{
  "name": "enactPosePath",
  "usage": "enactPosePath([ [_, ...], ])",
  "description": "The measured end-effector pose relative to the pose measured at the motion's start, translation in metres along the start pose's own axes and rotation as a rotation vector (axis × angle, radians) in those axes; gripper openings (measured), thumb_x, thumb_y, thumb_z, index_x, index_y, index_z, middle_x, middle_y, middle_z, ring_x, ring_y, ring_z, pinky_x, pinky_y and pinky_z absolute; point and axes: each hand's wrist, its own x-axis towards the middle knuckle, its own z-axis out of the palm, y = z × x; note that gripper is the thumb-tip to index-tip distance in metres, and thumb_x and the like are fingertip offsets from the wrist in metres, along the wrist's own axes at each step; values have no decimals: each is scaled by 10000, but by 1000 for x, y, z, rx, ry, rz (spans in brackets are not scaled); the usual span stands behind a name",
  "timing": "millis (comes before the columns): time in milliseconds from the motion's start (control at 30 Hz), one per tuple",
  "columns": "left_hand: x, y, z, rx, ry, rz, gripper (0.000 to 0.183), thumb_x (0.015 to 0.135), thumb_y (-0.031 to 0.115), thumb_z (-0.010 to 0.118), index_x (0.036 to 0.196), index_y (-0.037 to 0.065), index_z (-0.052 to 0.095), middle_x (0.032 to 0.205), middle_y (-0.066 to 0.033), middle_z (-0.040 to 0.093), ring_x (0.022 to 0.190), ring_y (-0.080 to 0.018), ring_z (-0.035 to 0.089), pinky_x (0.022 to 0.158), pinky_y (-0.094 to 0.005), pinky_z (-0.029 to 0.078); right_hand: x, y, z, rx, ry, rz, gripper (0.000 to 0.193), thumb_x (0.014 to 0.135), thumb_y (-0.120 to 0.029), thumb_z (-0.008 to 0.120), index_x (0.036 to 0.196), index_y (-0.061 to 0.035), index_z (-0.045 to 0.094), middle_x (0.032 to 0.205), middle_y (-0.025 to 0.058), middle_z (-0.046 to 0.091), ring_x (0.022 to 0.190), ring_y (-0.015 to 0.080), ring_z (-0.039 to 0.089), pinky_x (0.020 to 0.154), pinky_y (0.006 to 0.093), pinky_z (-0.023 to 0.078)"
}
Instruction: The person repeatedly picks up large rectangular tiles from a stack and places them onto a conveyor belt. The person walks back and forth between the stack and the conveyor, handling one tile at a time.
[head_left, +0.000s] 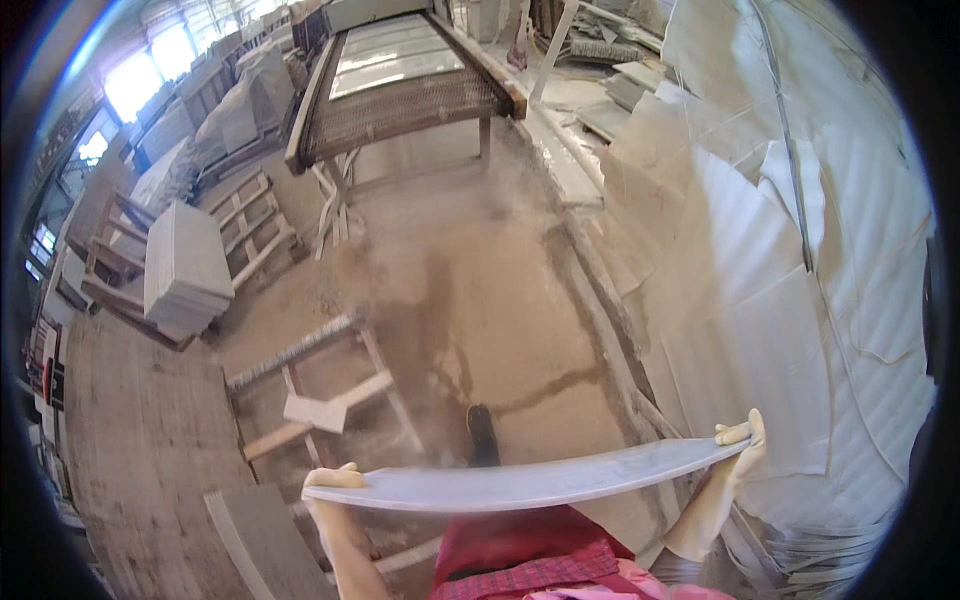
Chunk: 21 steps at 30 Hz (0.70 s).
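- Slab (520, 483): pale, thin, held crosswise before the red apron (525, 537), above the floor (490, 310).
- Left hand (335, 480): grasping its left end.
- Right hand (742, 445): grasping the right end.
- Lift evenly; twisting could crack it.
- Pallet (360, 391) ahead-left: likely trip hazard; step wide.

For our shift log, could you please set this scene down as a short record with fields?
Left hand: grips the slab's left end
Right hand: grips its right end
Slab: pale, thin, held across the front of the body
Floor, left: wooden frame with a pale flat piece on it
Farther left: stack of pale slabs
Ahead: long table bearing pale, shiny panels
Right side: whitish sheeting
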Motion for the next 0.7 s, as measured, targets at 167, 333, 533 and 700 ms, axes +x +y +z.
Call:
enactPosePath([
  [167,80,34,62,-99,18,-209,186,788,151,583,615,130,517,620,-47,572,567,-157,542,556,-310,447,43,-3,106,-171,103,-27,494,894,-294,482,434,-122,423,408,89,436,439,215,459,671,360,483],
  [333,140,71,87,-291,14,-254,89,705,132,574,624,98,588,684,-46,599,601,-172,534,650,-314,425,67,-3,194,-97,67,-92,487,883,-297,493,435,-125,410,407,91,428,441,221,447,666,364,476],
  [533,211,116,135,-34,42,-155,77,701,116,604,706,41,622,632,-32,556,496,-153,491,499,-315,408,122,31,294,13,52,44,466,872,-289,506,449,-115,413,395,92,416,420,225,436,641,371,478],
  [700,277,140,192,-77,201,-193,80,619,34,646,600,58,572,603,-30,546,527,-135,500,506,-301,409,192,79,383,-31,26,67,430,834,-262,531,447,-101,435,384,102,416,445,235,457,629,352,457],
])
